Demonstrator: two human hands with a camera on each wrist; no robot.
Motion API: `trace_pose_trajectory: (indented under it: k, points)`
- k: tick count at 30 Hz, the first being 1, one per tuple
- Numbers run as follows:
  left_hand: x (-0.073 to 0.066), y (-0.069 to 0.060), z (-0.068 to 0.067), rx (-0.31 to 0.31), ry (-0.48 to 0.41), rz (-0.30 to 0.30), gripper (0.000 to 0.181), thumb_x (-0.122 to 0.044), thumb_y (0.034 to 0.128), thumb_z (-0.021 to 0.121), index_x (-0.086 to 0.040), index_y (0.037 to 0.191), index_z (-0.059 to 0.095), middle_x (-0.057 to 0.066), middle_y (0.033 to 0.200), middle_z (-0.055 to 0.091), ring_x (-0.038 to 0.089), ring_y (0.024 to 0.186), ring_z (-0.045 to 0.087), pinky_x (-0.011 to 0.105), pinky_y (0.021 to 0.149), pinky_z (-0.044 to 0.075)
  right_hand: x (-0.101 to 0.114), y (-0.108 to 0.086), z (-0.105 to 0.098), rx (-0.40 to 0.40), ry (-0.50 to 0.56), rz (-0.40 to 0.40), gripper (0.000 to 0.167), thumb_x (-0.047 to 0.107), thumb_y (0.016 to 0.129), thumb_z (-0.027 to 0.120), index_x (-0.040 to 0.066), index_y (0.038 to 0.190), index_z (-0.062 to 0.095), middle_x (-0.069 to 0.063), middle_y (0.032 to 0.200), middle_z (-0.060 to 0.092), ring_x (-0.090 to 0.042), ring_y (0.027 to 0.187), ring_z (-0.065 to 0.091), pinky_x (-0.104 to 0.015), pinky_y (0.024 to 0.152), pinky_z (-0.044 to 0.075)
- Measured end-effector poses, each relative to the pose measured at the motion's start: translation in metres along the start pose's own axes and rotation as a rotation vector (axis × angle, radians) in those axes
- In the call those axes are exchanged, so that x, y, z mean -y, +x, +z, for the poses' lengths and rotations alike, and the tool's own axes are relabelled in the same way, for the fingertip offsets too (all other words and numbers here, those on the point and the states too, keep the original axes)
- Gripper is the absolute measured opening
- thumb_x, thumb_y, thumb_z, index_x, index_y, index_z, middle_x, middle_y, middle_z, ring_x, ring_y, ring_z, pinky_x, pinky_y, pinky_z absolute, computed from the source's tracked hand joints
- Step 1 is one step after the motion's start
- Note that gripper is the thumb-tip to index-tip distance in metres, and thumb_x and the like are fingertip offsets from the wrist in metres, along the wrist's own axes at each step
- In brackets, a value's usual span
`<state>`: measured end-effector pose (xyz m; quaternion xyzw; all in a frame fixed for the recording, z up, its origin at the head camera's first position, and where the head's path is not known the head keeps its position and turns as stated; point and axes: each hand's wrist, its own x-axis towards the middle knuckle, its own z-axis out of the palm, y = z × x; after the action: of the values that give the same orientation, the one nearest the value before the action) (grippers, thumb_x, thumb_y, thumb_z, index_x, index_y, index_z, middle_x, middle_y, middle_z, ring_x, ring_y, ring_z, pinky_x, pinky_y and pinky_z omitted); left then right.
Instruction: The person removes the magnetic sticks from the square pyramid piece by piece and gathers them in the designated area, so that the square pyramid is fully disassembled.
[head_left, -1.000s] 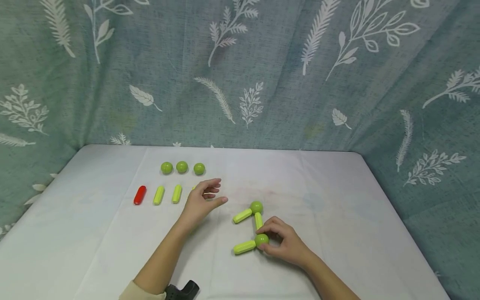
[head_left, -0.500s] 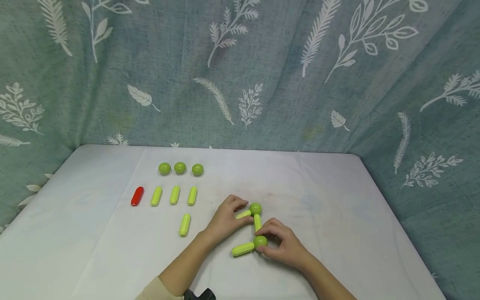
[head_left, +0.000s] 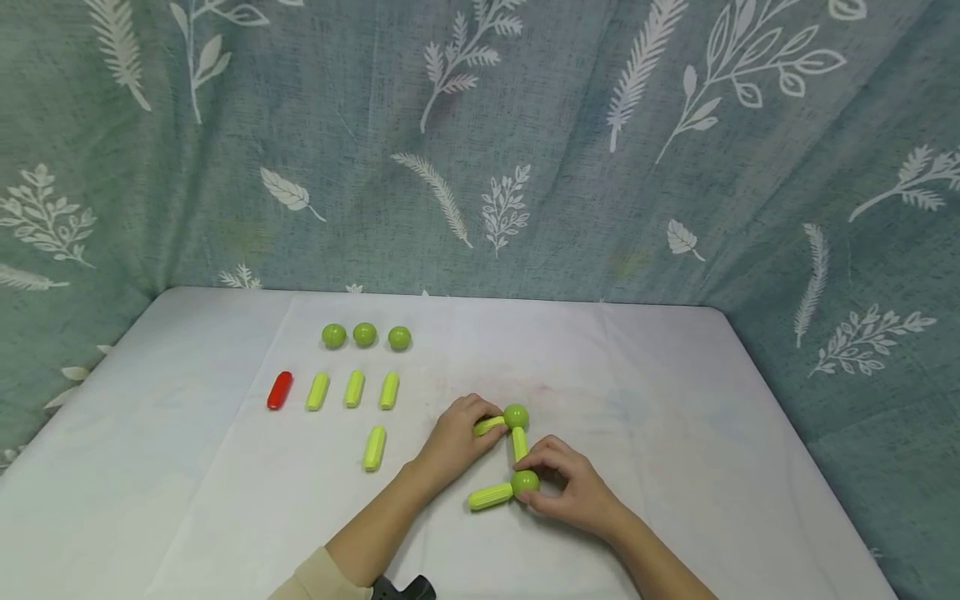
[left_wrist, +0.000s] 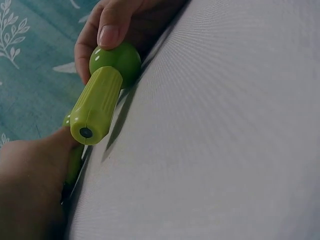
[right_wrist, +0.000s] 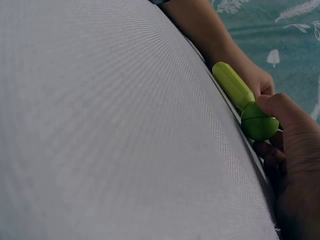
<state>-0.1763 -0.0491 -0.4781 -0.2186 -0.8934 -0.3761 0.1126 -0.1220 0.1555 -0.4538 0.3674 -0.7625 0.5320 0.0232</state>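
Observation:
On the white cloth lies a joined figure of yellow-green rods and green balls. My left hand (head_left: 459,437) pinches the far rod (head_left: 489,426), which meets the far ball (head_left: 516,416). My right hand (head_left: 566,483) holds the near ball (head_left: 526,483) between thumb and fingers. A connecting rod (head_left: 519,444) runs between both balls. From the near ball a near rod (head_left: 490,497) points left; the left wrist view shows a dark round spot in its free end (left_wrist: 86,132). My left fingertips are partly hidden behind the near parts in that view.
Three loose green balls (head_left: 364,335) stand in a row at the back left. In front of them lie a red rod (head_left: 280,390) and several yellow-green rods (head_left: 354,389). One more loose rod (head_left: 374,448) lies left of my left forearm. A leaf-patterned curtain (head_left: 480,150) hangs behind the table.
My left hand has moved right and nearer, from beside the loose rods to the figure's far rod, and now pinches it. My right hand stays on the near ball.

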Motion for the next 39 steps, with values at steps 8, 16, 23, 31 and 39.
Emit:
trace_pose_trajectory:
  k: [8,16,23,31,39]
  points:
    - [0.001,-0.003,-0.002,-0.035,0.032,0.012,0.021,-0.028,0.0826,0.073,-0.017,0.100,0.068,-0.008,0.093,0.062,0.008,0.088,0.055,0.027,0.077,0.048,-0.001,-0.001,0.000,-0.008,0.000,-0.010,0.026,-0.007,0.075,0.072,-0.003,0.099,0.064,-0.012,0.092,0.056,-0.018,0.080,0.054,-0.029,0.069,0.051]
    - [-0.002,-0.003,-0.005,-0.035,0.021,-0.003,0.015,-0.023,0.0848,0.071,-0.016,0.098,0.067,-0.007,0.092,0.061,0.010,0.087,0.053,0.029,0.076,0.047,0.002,0.001,0.000,-0.002,0.004,-0.017,0.026,-0.008,0.074,0.073,-0.004,0.098,0.064,-0.014,0.090,0.056,-0.020,0.078,0.054,-0.030,0.065,0.050]
    - [0.000,-0.003,-0.005,-0.075,0.056,0.019,0.014,-0.018,0.0821,0.074,-0.015,0.094,0.066,-0.007,0.090,0.060,0.009,0.084,0.052,0.026,0.073,0.046,0.002,0.001,0.000,-0.004,0.007,0.014,0.026,-0.009,0.073,0.073,-0.004,0.097,0.065,-0.015,0.090,0.057,-0.018,0.078,0.054,-0.030,0.065,0.050]
    - [-0.009,-0.013,-0.027,-0.120,0.047,-0.085,0.031,-0.025,0.0835,0.072,-0.014,0.110,0.060,-0.006,0.090,0.059,0.010,0.082,0.051,0.027,0.070,0.046,0.001,-0.002,0.002,-0.013,0.014,0.019,0.027,-0.008,0.073,0.074,-0.004,0.098,0.065,-0.013,0.092,0.057,-0.017,0.082,0.055,-0.028,0.071,0.051]
    - [-0.010,-0.029,-0.055,-0.050,-0.197,-0.254,0.041,-0.013,0.0773,0.077,-0.011,0.115,0.060,-0.004,0.093,0.061,0.012,0.085,0.057,0.025,0.073,0.050,-0.001,-0.001,0.002,-0.015,0.011,-0.014,0.027,-0.008,0.073,0.073,-0.004,0.098,0.064,-0.012,0.092,0.056,-0.017,0.083,0.055,-0.027,0.072,0.051]
